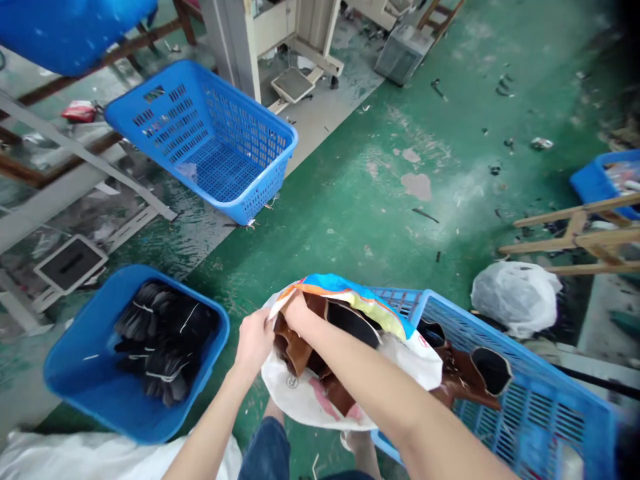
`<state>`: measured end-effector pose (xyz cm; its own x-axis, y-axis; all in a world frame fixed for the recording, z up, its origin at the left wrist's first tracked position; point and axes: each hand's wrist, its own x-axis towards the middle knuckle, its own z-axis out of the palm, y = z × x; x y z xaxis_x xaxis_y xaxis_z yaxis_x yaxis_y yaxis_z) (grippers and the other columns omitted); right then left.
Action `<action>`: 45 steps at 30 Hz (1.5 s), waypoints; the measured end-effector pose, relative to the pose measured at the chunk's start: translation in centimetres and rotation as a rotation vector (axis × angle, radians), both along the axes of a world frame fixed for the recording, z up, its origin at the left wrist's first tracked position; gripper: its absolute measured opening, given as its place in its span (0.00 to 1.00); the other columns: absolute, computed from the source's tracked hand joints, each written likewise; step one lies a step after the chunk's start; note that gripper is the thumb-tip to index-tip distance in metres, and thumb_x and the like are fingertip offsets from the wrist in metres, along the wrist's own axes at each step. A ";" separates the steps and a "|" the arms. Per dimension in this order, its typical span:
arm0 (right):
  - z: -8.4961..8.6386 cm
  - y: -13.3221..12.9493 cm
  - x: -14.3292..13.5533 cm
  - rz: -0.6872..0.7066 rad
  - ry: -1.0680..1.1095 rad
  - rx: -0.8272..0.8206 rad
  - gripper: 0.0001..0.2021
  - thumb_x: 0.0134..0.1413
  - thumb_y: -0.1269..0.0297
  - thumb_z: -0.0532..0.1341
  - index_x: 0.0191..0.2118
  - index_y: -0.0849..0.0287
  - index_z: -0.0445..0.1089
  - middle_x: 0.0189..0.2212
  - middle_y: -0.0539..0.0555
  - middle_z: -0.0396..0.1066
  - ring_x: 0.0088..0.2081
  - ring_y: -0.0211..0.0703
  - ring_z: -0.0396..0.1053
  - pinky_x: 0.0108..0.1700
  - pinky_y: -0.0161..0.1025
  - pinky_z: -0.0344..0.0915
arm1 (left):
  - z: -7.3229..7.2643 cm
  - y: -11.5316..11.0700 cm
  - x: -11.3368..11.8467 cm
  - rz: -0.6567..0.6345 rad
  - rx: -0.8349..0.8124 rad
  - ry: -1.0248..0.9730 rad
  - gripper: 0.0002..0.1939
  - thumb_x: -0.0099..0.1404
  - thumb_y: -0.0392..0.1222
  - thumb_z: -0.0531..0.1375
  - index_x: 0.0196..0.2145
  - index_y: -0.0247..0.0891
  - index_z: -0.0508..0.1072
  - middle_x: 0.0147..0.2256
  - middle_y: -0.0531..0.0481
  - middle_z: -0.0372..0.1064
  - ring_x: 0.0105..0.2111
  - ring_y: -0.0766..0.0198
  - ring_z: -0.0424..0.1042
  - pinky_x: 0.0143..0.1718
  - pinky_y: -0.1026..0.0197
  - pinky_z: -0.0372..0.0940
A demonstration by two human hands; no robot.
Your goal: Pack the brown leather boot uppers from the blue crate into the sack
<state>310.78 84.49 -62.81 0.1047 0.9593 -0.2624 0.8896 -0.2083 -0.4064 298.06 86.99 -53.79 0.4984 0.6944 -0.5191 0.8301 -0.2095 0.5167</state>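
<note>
A white woven sack (300, 393) with a blue and orange printed rim lies open against a blue slotted crate (525, 400). Brown leather pieces (295, 347) with black insides fill the sack and spill into the crate (470, 373). My left hand (254, 340) grips the sack's near rim. My right hand (296, 312) reaches over the opening and holds the rim at its top edge, fingers tucked inside.
A blue tub (100, 393) of bundled black pieces sits at lower left. A blue slotted basket (200, 140) stands on the green floor farther back. A white plastic bag (515, 297) and wooden frame (580, 240) lie at right. Sewing-table legs and pedals stand at left.
</note>
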 end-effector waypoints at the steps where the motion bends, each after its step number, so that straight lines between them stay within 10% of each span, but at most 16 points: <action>1: 0.1 -1.2 0.6 0.014 -0.005 0.019 0.13 0.64 0.61 0.62 0.52 0.59 0.71 0.53 0.57 0.71 0.53 0.49 0.70 0.56 0.54 0.68 | 0.1 0.4 0.4 -0.008 0.012 0.022 0.09 0.71 0.34 0.54 0.36 0.34 0.74 0.32 0.50 0.74 0.32 0.63 0.73 0.37 0.60 0.65; 7: 2.8 -8.8 2.5 -0.086 -0.035 0.114 0.24 0.70 0.72 0.46 0.68 0.63 0.55 0.71 0.60 0.49 0.72 0.52 0.41 0.72 0.58 0.40 | 0.5 1.1 4.5 -0.096 0.142 0.149 0.15 0.72 0.45 0.52 0.52 0.39 0.68 0.34 0.44 0.77 0.34 0.54 0.76 0.31 0.60 0.57; 11: 3.1 -8.8 1.7 -0.155 -0.023 0.098 0.29 0.70 0.55 0.48 0.70 0.65 0.51 0.71 0.60 0.48 0.72 0.56 0.39 0.71 0.58 0.41 | 0.7 0.8 6.8 -0.173 0.215 0.229 0.20 0.74 0.50 0.46 0.43 0.36 0.72 0.31 0.36 0.76 0.32 0.46 0.76 0.29 0.59 0.52; 23: -13.2 -5.6 0.7 -0.001 0.171 -0.052 0.24 0.67 0.57 0.58 0.64 0.59 0.60 0.68 0.60 0.56 0.69 0.56 0.51 0.69 0.63 0.43 | -1.8 -0.2 5.0 -0.001 0.171 -0.073 0.21 0.73 0.51 0.44 0.28 0.40 0.66 0.21 0.53 0.62 0.22 0.65 0.59 0.27 0.63 0.51; 29: -9.0 -3.1 -0.7 -0.053 0.190 -0.102 0.27 0.67 0.55 0.56 0.67 0.58 0.57 0.68 0.61 0.55 0.70 0.55 0.48 0.70 0.62 0.38 | -1.8 -0.2 6.5 0.128 0.067 -0.173 0.22 0.73 0.55 0.46 0.27 0.39 0.64 0.22 0.56 0.59 0.23 0.67 0.58 0.27 0.65 0.52; 33: -6.4 -4.1 -0.4 -0.137 0.168 -0.120 0.42 0.58 0.48 0.62 0.71 0.61 0.47 0.72 0.63 0.42 0.73 0.57 0.29 0.71 0.57 0.22 | -1.8 0.2 6.2 0.150 0.017 -0.197 0.20 0.71 0.55 0.49 0.28 0.39 0.66 0.21 0.56 0.61 0.23 0.67 0.59 0.27 0.65 0.53; 40: -11.0 -3.8 3.4 -0.284 0.333 -0.471 0.70 0.20 0.45 0.79 0.71 0.60 0.47 0.71 0.75 0.40 0.71 0.72 0.38 0.70 0.62 0.34 | -1.4 -0.7 5.2 0.249 0.001 -0.177 0.20 0.68 0.56 0.51 0.28 0.38 0.69 0.20 0.56 0.61 0.24 0.64 0.64 0.25 0.66 0.58; 45: -7.0 -0.9 2.9 -0.395 0.404 -0.468 0.63 0.37 0.57 0.75 0.72 0.74 0.38 0.70 0.80 0.32 0.72 0.70 0.33 0.69 0.64 0.30 | -0.6 -1.0 5.9 0.213 0.123 0.010 0.23 0.65 0.62 0.52 0.37 0.42 0.77 0.21 0.54 0.68 0.24 0.59 0.69 0.28 0.61 0.63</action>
<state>313.71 83.61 -69.83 0.2276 0.6480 -0.7269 0.5119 -0.7146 -0.4767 303.99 85.94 -54.44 0.3294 0.8415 -0.4282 0.8672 -0.0903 0.4898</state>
